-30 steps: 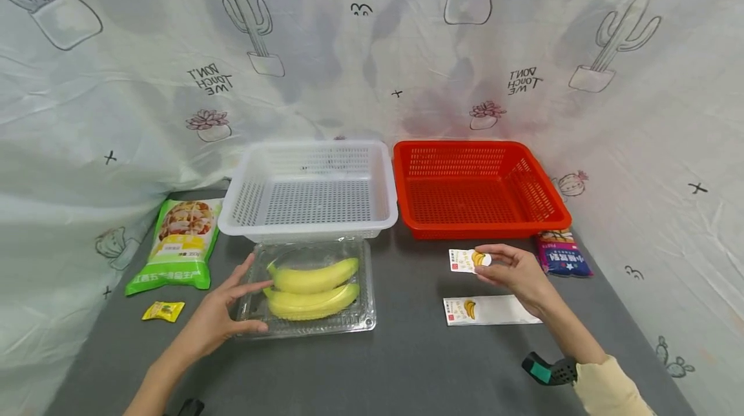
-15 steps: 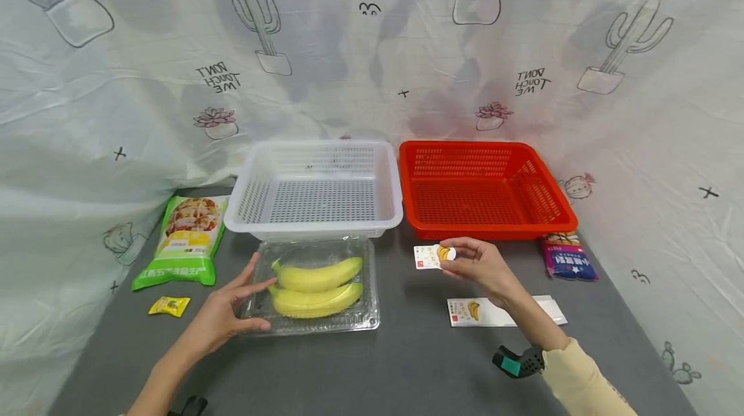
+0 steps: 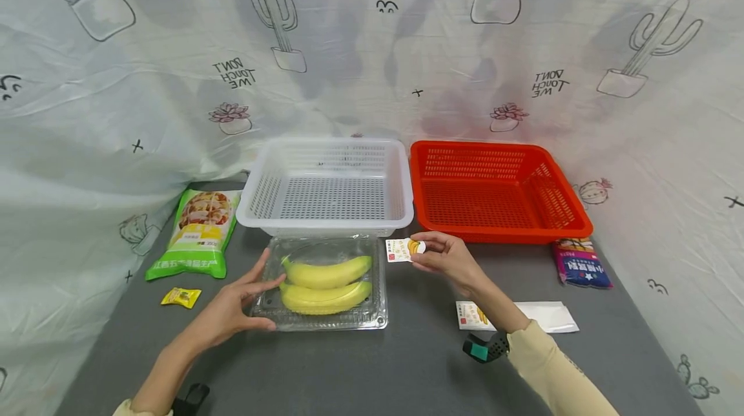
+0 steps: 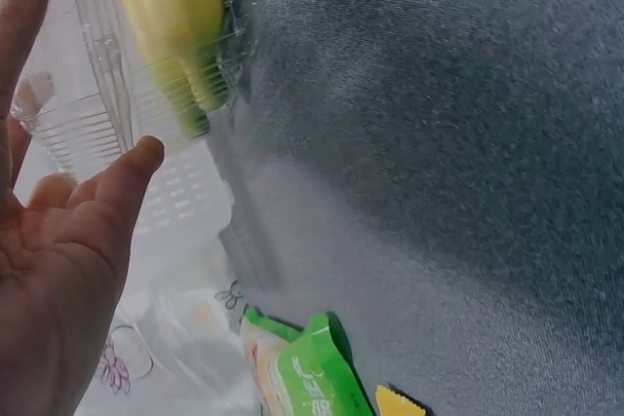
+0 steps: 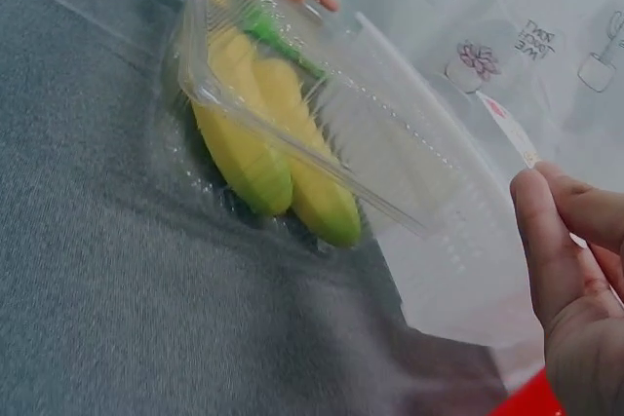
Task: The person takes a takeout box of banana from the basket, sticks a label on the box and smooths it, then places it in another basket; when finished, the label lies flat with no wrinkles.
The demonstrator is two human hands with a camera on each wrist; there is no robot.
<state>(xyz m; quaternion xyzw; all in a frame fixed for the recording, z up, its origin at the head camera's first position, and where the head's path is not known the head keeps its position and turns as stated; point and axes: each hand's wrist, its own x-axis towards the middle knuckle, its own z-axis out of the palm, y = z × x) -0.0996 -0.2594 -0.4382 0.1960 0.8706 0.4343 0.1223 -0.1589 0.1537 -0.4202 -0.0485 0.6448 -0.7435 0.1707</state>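
Note:
A clear plastic clamshell box lies on the table, its lid down over two yellow bananas. My left hand rests at the box's left side, fingers spread and fairly straight. Its thumb touches the front corner. Between thumb and fingers, my right hand pinches a small white label printed with bananas. The label is held just past the box's right edge, near its back corner; in the right wrist view it appears nearly edge-on. A white strip with a matching banana print lies beneath the right forearm.
Behind the box stand a white basket and a red basket, side by side. A green food bag and small yellow packet lie at left. A purple packet lies by the red basket. A printed cloth hangs behind.
My right hand has moved left with the label, from above the strip to beside the box. The left hand stays at the box. The head view has shifted slightly.

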